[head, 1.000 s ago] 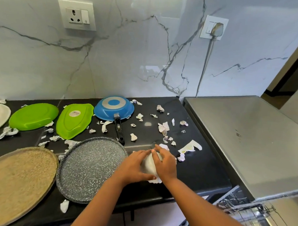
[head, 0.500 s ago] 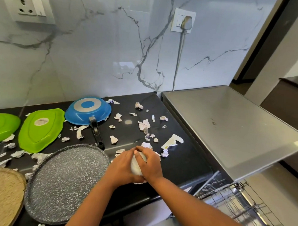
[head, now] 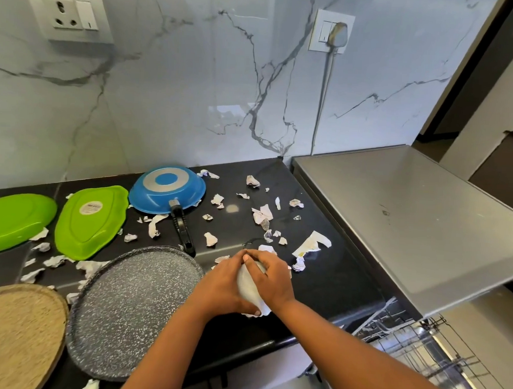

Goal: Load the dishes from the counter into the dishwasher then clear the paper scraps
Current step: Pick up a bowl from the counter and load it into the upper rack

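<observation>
Below the near right corner of the black desk (head: 334,280) a wire dishwasher rack (head: 442,364) sticks out; what lies in it is too blurred to tell. At the near left corner sits a tan woven plate (head: 17,336), and just beside it, along the near edge, a grey speckled plate (head: 126,312). Right of that plate, close to the near edge, both hands meet around a white bundle (head: 247,285). The left hand (head: 219,284) has its grip closed round the bundle's left side, and the right hand (head: 272,279) has its grip curled over the top and right side. Whether the bundle is bunched paper or a small dish cannot be told. Torn paper scraps (head: 263,215) lie scattered over the middle of the desk and toward its right edge, with more around the plates on the left. Further back a blue pan (head: 167,195) lies upside down, its black handle (head: 181,230) pointing toward the grey speckled plate. Left of the pan, face down, lie a stickered green plate (head: 91,219) and, at the left edge, a plain green plate (head: 13,222). A steel dishwasher top (head: 409,224) adjoins the desk's right edge. The marble wall (head: 180,102) behind carries 2 fittings: a left socket (head: 72,15) and a right socket (head: 331,31) with a plug and cord
</observation>
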A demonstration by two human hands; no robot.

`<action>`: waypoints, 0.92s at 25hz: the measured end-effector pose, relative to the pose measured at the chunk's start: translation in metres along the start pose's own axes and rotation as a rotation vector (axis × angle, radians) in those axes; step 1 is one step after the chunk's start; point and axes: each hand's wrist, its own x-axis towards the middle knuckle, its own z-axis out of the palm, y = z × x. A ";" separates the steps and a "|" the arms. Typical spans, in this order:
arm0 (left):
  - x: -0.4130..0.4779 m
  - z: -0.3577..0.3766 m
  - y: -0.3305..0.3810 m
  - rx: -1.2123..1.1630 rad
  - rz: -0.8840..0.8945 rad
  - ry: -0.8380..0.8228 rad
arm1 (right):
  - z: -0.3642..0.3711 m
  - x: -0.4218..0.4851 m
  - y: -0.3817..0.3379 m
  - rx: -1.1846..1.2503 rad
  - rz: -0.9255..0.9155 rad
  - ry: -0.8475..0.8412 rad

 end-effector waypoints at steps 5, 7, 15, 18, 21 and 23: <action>-0.001 0.002 -0.002 -0.009 0.006 0.019 | 0.000 -0.001 0.002 0.040 0.044 -0.019; 0.000 0.001 -0.004 -0.037 0.007 0.035 | -0.001 -0.003 -0.002 0.047 0.054 -0.041; 0.011 0.005 0.002 -0.150 0.057 0.051 | -0.020 -0.006 -0.004 0.073 0.112 0.011; 0.016 0.007 0.011 -0.177 0.094 0.032 | -0.031 -0.007 -0.005 0.102 0.134 0.036; 0.023 0.011 0.018 -0.177 0.135 0.047 | -0.040 -0.010 -0.008 0.108 0.135 0.088; 0.028 0.016 0.022 -0.184 0.159 0.077 | -0.044 -0.009 -0.010 0.079 0.119 0.140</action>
